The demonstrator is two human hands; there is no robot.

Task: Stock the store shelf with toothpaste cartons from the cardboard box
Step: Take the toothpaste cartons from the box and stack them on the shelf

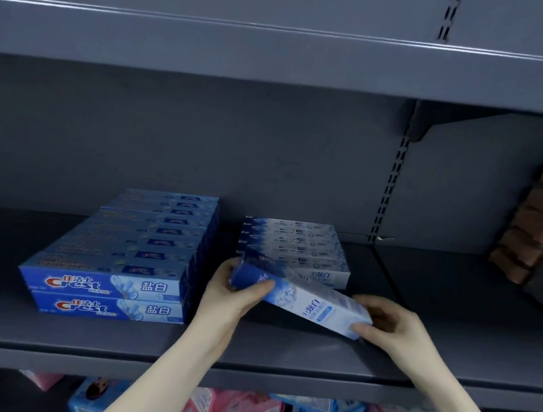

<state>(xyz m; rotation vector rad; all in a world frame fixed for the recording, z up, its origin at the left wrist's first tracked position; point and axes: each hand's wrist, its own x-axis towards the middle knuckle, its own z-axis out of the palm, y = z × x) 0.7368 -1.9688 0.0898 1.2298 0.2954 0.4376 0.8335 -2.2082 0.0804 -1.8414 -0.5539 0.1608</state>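
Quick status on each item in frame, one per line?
White-and-blue toothpaste carton: tilted, held at both ends above the shelf.
Left hand: grips its left end.
Right hand: grips its right end.
Blue Crest carton stack: two layers, flat.
White-blue carton row: flat, behind held carton.

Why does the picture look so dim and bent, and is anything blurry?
Head view: dim, bluish light; the wide lens bows the shelf edge and the upper shelf. The held carton, gripped by the left hand and right hand, is soft; the Crest cartons read clearly; the brown stack is blurred.
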